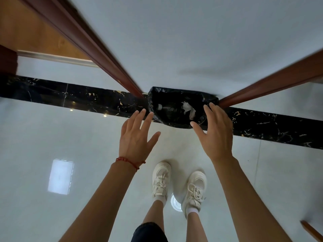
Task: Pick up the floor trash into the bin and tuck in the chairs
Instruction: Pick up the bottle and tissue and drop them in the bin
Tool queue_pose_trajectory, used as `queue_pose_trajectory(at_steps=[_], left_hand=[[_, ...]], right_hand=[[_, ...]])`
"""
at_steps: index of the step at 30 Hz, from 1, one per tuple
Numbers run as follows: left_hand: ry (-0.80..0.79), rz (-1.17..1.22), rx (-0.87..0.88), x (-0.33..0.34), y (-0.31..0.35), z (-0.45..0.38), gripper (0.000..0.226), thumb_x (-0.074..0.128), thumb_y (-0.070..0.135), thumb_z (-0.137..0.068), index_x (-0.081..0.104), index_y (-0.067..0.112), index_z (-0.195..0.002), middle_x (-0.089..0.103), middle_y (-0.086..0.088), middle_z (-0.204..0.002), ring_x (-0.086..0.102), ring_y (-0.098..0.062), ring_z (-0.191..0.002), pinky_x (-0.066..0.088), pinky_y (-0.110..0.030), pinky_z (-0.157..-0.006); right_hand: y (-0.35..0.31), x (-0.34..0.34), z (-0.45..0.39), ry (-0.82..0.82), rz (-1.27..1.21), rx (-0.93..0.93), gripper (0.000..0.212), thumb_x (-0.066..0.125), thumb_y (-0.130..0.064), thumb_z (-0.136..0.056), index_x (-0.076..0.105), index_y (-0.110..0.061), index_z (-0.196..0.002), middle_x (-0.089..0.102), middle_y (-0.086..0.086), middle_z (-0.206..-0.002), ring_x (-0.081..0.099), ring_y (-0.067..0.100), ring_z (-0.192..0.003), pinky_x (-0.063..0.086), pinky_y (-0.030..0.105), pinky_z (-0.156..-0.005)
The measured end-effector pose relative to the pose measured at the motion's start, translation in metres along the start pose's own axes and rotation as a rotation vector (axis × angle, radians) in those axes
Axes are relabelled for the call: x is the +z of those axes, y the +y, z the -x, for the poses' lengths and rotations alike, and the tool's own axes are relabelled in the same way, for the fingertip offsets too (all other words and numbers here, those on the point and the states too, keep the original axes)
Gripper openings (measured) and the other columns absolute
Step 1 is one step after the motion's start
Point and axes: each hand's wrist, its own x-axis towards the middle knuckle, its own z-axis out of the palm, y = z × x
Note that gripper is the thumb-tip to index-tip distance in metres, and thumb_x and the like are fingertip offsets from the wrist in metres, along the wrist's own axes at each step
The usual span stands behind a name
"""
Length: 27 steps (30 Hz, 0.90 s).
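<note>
Both hands are reaching out and down over the bin [181, 107], palms toward the floor and fingers spread and nearly straight, neither holding anything. Left hand [137, 137] is hovering just left of the bin's near rim, its fingertips close to the liner but, as far as can be told, not touching. Right hand [215, 131] is lying over the bin's right edge, its fingertips overlapping the liner; whether it is pressing on the plastic or only hanging above it cannot be told. The bin is sitting on the floor ahead of the shoes [178, 187], against the wall, on the black marble strip [78, 98], between two brown wooden pieces [97, 48] that are running in from far left and from the right. It is lined with a thin black bag, and inside are showing a pale crumpled scrap [189, 109] and what looks like a bottle [161, 107], so some trash is probably in already. The bag is likely soft, slick and easily torn, and the load seems light. If the bin needs shifting, the firm rim under the liner, gripped on both sides, looks the safer hold than the loose plastic. Both forearms are extending forward, the wrists roughly level.
</note>
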Motion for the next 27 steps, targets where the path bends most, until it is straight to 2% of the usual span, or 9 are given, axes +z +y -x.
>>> queue_pose_trajectory(at_steps=[5,9,17,22,27], left_hand=[[0.017,-0.042,0.019,-0.054,0.027,0.020,0.058,0.073,0.029,-0.075,0.055,0.001,-0.122,0.055,-0.025,-0.124,0.051,-0.043,-0.114,0.038,-0.057,-0.090],[0.014,-0.060,0.036,-0.103,0.051,0.043,0.059,0.074,0.029,-0.074,0.054,0.002,-0.122,0.056,-0.024,-0.123,0.052,-0.043,-0.113,0.039,-0.057,-0.089],[0.040,-0.026,0.018,-0.205,0.105,0.083,0.057,0.041,0.044,-0.082,0.056,0.005,-0.121,0.058,-0.020,-0.123,0.053,-0.038,-0.113,0.042,-0.052,-0.089],[0.057,-0.019,0.017,-0.252,0.125,0.096,0.059,0.038,0.046,-0.083,0.057,0.004,-0.121,0.058,-0.019,-0.123,0.052,-0.038,-0.115,0.040,-0.052,-0.092],[0.089,0.004,0.070,-0.293,0.153,0.101,0.059,0.040,0.046,-0.083,0.058,0.004,-0.120,0.059,-0.019,-0.121,0.052,-0.038,-0.114,0.040,-0.049,-0.093]], right_hand=[[-0.007,-0.067,0.030,0.001,0.012,0.027,0.060,0.044,-0.047,-0.085,0.053,-0.002,-0.124,0.053,0.018,-0.130,0.048,0.034,-0.121,0.038,0.047,-0.096],[-0.023,-0.125,0.047,-0.004,0.001,0.026,0.061,0.041,-0.048,-0.086,0.052,-0.003,-0.126,0.053,0.017,-0.131,0.048,0.033,-0.122,0.038,0.047,-0.098],[-0.050,-0.240,0.084,0.047,0.004,-0.016,0.060,0.039,-0.048,-0.087,0.054,-0.003,-0.123,0.056,0.016,-0.128,0.050,0.031,-0.119,0.038,0.043,-0.098],[-0.045,-0.292,0.099,0.072,-0.024,0.052,0.059,0.041,-0.047,-0.086,0.056,-0.001,-0.121,0.058,0.017,-0.125,0.052,0.033,-0.117,0.038,0.045,-0.097],[-0.046,-0.345,0.107,0.165,-0.022,0.089,0.059,0.040,-0.047,-0.086,0.057,-0.001,-0.119,0.059,0.018,-0.122,0.054,0.034,-0.114,0.041,0.047,-0.093]])
